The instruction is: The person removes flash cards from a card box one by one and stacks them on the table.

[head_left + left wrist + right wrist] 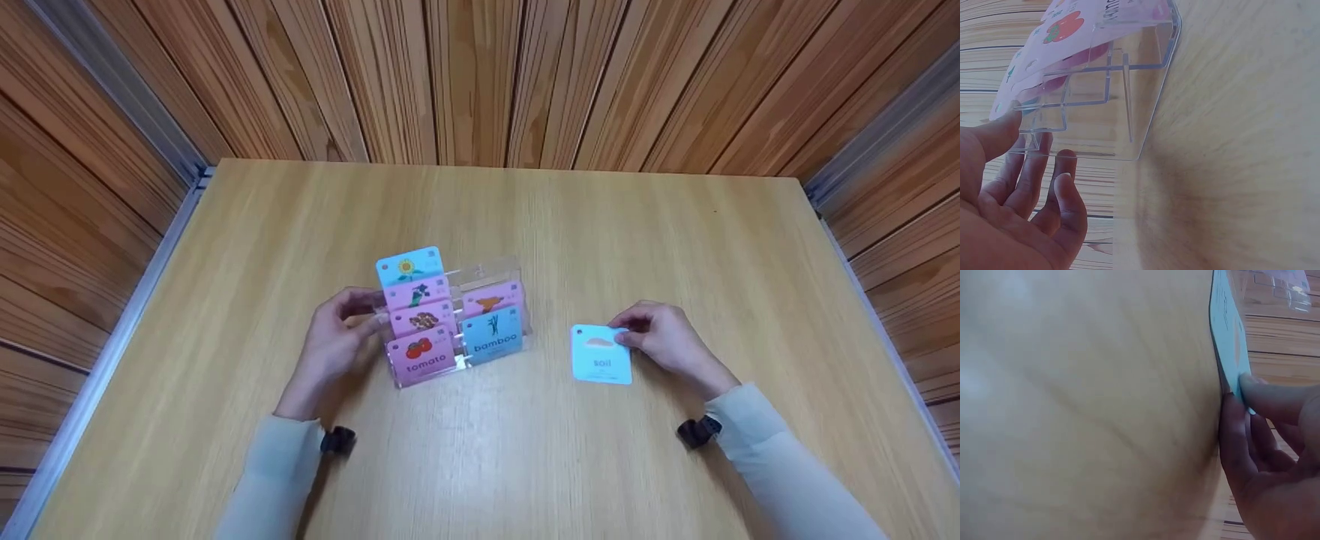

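Cards stand in a clear tiered rack (491,279) at mid-desk: sunflower at the back left, two more pink ones, "tomato" (421,354) in front, and beside them an orange-picture card and "bamboo" (493,335). The left hand (335,341) rests at the rack's left side; from the wrist view its thumb presses the acrylic edge near the cards while the fingers (1044,185) lie loosely spread just beside the base, so that grip is wide and steadying, not closed round anything. Off to the right, well apart from the rack, the right hand (661,339) pinches the blue "soil" card (601,355) by its upper right corner, thumb on top and fingers beneath; the card looks to lie flat on the desk (675,240) or barely lifted, I cannot tell which. I'd judge this as the pick-up of the loose card, rack braced. Next calls for lifting it clear, turning it upright and lining its lower edge with a free slot, seemingly behind "bamboo".
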A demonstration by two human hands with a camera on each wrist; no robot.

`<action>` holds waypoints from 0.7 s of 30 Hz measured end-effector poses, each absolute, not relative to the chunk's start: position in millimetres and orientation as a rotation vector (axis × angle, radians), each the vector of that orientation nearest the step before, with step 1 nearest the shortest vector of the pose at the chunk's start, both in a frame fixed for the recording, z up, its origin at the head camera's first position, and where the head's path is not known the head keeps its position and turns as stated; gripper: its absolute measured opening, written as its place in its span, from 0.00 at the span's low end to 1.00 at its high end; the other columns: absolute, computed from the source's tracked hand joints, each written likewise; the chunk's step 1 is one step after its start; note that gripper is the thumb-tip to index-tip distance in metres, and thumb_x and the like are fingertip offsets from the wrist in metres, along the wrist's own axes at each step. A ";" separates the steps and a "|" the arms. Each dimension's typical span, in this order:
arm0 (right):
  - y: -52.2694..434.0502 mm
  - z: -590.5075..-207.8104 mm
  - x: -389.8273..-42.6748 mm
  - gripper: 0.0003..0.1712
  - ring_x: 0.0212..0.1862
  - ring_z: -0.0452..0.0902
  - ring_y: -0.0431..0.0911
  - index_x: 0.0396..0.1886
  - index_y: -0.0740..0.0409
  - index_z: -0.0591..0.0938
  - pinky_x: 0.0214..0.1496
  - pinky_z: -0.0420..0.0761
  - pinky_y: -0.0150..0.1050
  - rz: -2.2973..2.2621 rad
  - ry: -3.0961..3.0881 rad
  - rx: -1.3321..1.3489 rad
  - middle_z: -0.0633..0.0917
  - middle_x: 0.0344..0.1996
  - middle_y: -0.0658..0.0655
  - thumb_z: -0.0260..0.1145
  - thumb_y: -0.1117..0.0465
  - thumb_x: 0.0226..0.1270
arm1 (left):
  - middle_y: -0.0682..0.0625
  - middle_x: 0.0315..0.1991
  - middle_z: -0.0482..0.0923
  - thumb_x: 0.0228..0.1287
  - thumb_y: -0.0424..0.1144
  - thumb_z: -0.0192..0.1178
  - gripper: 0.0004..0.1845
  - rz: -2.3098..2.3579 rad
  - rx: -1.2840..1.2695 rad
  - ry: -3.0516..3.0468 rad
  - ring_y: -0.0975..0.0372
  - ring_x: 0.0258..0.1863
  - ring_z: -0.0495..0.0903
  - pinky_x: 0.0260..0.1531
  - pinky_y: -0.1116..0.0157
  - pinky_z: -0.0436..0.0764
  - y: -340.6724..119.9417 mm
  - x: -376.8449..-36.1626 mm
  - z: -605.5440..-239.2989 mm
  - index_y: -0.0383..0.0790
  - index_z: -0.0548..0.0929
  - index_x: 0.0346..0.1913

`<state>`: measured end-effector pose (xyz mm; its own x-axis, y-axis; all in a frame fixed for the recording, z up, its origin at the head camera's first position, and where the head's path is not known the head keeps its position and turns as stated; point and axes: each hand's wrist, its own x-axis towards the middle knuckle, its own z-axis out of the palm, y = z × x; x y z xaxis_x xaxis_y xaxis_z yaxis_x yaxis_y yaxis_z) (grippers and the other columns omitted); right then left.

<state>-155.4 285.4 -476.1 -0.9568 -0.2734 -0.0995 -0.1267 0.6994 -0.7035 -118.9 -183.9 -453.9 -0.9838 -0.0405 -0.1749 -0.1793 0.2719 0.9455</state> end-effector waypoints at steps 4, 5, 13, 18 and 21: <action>282.2 -476.2 -154.1 0.09 0.41 0.77 0.49 0.41 0.60 0.88 0.44 0.75 0.40 -1.055 2.760 -0.353 0.84 0.38 0.54 0.70 0.72 0.62 | 0.51 0.55 0.77 0.67 0.38 0.66 0.17 1.809 -0.215 2.408 0.57 0.57 0.72 0.61 0.52 0.67 -183.9 -118.7 -453.3 0.45 0.78 0.58; 281.8 -476.4 -154.0 0.09 0.41 0.77 0.48 0.41 0.60 0.88 0.43 0.75 0.40 -1.046 2.769 -0.360 0.84 0.38 0.54 0.70 0.72 0.62 | 0.51 0.55 0.77 0.67 0.38 0.66 0.17 1.807 -0.213 2.411 0.57 0.58 0.72 0.61 0.52 0.67 -184.0 -118.5 -453.3 0.45 0.78 0.57; 279.9 -475.9 -152.2 0.09 0.39 0.78 0.48 0.40 0.61 0.89 0.42 0.76 0.40 -1.003 2.808 -0.396 0.85 0.37 0.54 0.72 0.71 0.60 | 0.49 0.55 0.77 0.67 0.38 0.65 0.17 1.814 -0.204 2.406 0.56 0.58 0.73 0.62 0.52 0.67 -184.0 -119.1 -454.1 0.43 0.78 0.57; 278.9 -474.6 -151.0 0.09 0.40 0.78 0.49 0.41 0.61 0.89 0.43 0.77 0.43 -0.985 2.819 -0.388 0.85 0.37 0.55 0.71 0.71 0.60 | 0.49 0.55 0.77 0.67 0.39 0.65 0.18 1.816 -0.189 2.410 0.56 0.58 0.73 0.62 0.52 0.66 -184.7 -118.6 -453.9 0.43 0.78 0.58; 278.5 -474.9 -150.6 0.09 0.41 0.78 0.50 0.41 0.61 0.88 0.44 0.77 0.45 -0.976 2.822 -0.370 0.85 0.38 0.56 0.71 0.71 0.61 | 0.50 0.55 0.77 0.67 0.39 0.66 0.17 1.817 -0.195 2.408 0.57 0.58 0.73 0.62 0.52 0.67 -184.3 -118.4 -453.7 0.44 0.78 0.58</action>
